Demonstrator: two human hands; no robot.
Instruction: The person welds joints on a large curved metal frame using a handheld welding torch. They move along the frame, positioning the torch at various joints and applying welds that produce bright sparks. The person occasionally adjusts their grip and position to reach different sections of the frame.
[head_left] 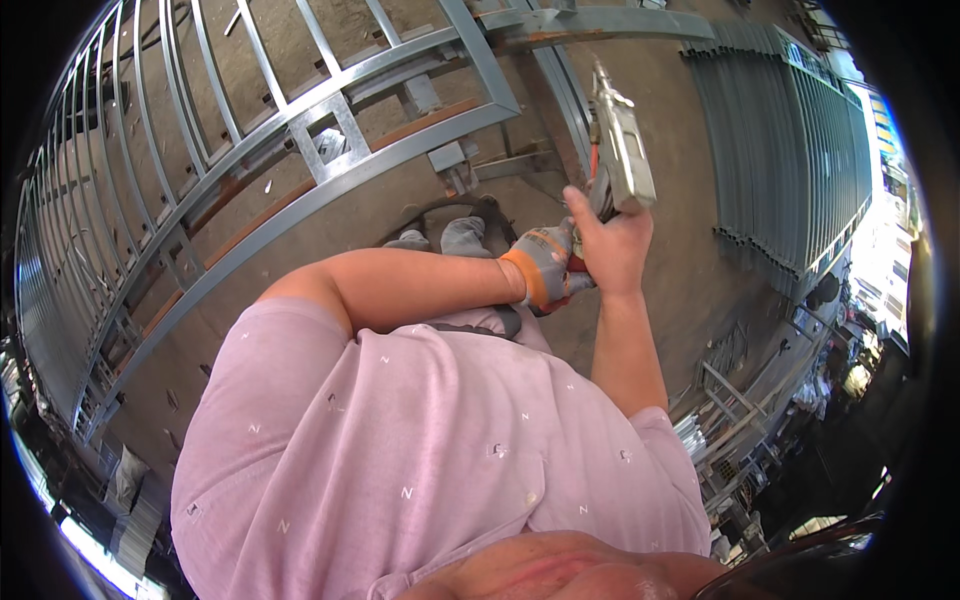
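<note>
A silver gun-shaped tool (626,160) with a narrow tip points up and away from me; its exact kind is unclear. My right hand (618,245) is bare and closed around its rear grip, thumb raised along the side. Beside it, my left hand (543,262), in a grey work glove with an orange cuff, is closed on the tool's lower part, where some red shows. Most of the left fingers are hidden. A slim orange-red strip (594,160) runs beside the tool's body. The tool is held apart from the welded metal frame (400,153) on my left.
The barred frame stretches across the far left, on supports above a brown dirty floor (670,110). A beam (610,24) crosses at the far side. Stacked grey metal railings (785,160) stand at the right. Loose metal lengths and clutter (730,400) lie at the lower right.
</note>
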